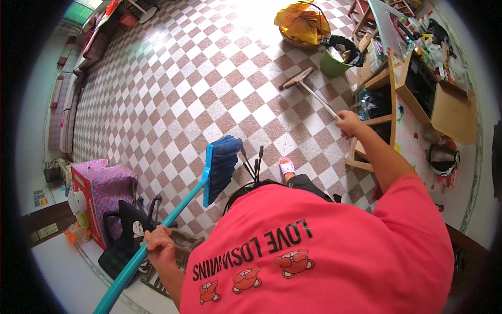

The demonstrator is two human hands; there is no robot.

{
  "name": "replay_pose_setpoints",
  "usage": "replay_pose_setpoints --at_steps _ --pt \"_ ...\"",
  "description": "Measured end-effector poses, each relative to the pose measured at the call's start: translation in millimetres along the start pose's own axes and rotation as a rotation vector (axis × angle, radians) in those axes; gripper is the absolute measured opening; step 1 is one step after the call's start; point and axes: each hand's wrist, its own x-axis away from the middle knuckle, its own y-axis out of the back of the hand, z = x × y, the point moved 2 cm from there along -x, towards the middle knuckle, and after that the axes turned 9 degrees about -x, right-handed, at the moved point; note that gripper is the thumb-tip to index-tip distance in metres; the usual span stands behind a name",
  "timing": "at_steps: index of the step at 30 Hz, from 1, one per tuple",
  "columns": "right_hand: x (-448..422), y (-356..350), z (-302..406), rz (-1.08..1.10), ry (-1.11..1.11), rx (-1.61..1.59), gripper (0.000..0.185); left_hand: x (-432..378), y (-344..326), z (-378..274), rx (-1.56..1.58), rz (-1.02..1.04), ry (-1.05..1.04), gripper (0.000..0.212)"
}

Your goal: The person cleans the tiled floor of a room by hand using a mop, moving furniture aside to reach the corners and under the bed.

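My left hand (160, 245) grips the teal handle of a broom (223, 170) with a light-blue head and dark blue bristles. The handle runs down past the hand to the lower-left rim; the broom head points away from me, left of my body. My right hand (349, 123), arm stretched forward, is closed around the pale pole of a T-headed floor tool (297, 78), a mop or squeegee. Its pinkish-brown head lies out in front, near a green bin (335, 64). Whether the broom head touches the floor I cannot tell.
Checked brown-and-white tiles (188, 86) spread ahead. Behind the bin stands a basket (302, 27) holding a yellow bag. A cluttered table (411, 117) with an open cardboard box (451, 110) lines the right. A black chair (129, 223) and a red box (87, 196) stand left.
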Motion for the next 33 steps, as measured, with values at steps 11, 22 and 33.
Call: replay_pose_setpoints --at_steps 11,22,33 --pt "-46.8 -99.5 -50.1 0.092 0.11 0.632 0.024 33.0 12.9 -27.7 0.021 -0.059 -0.102 0.022" --pt "134.8 -51.5 -116.9 0.153 -0.164 0.713 0.033 30.1 43.3 -112.9 -0.058 -0.1 -0.058 0.018" --pt "189.6 -123.5 -165.2 0.019 -0.394 -0.219 0.059 32.2 40.8 -140.6 -0.083 -0.142 0.071 0.018"
